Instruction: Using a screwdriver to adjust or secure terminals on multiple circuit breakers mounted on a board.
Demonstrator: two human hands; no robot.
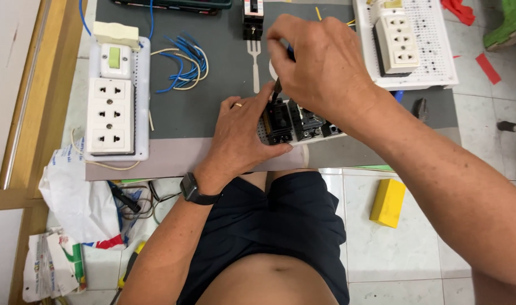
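My right hand (320, 65) is closed around a screwdriver (276, 87) whose dark shaft points down into a black socket module (279, 121). That module sits on a white perforated board (317, 138) beside other dark modules (310, 124). My left hand (241, 133), with a ring and a black wristwatch, presses against the board's left end and the black module, steadying them. The screwdriver's handle is mostly hidden inside my right fist.
A grey mat (201, 113) covers the work surface. At left lies a white board with a switch and three sockets (111, 113); another socket board (407, 42) is top right. Loose blue and cream wires (184, 62), a yellow block (388, 202) and plastic bags (71, 226) lie around.
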